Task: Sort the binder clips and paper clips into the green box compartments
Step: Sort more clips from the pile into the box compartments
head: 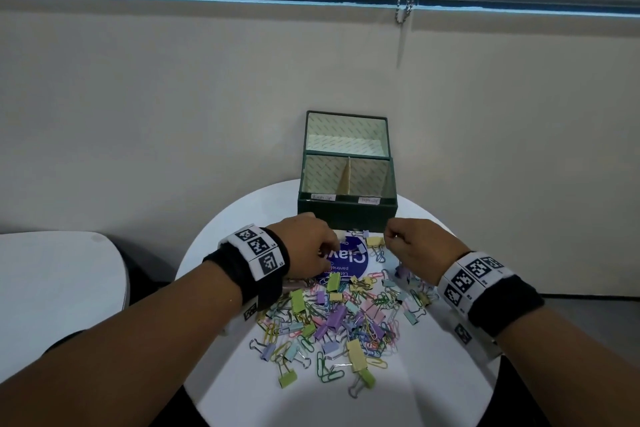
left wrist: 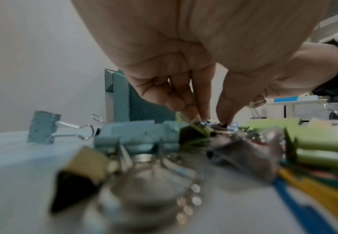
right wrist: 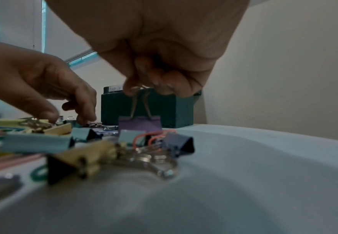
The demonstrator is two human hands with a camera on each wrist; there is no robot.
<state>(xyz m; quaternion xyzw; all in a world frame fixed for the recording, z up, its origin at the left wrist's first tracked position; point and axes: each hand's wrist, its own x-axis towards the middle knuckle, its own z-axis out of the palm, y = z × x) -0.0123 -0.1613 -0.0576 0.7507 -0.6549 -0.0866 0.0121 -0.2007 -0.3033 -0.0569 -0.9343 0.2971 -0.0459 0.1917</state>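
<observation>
Green box (head: 347,213) at the far edge of the round white table (head: 450,367), lid up against the wall, two front compartments split by a cardboard divider, both looking bare inside. Just in front of the box, spilling toward the near edge: the heap of pastel binder clips and paper clips (head: 332,322), mixed together, partly covering a blue round sticker (head: 349,265).

Right hand (head: 417,246) just short of the box's front right corner, fingers curled, pinching the wire handles of a purple binder clip (right wrist: 140,125); clip hanging upright from the fingertips (right wrist: 162,86), body level with the top of the pile, box right behind it in the right wrist view.

Left hand (head: 306,244) near the box's front left corner, fingers pointing down into the far edge of the heap. From the left wrist view, thumb and fingertips (left wrist: 199,114) narrowed together onto small clips on the table; grip or mere touch, cannot tell.
</observation>
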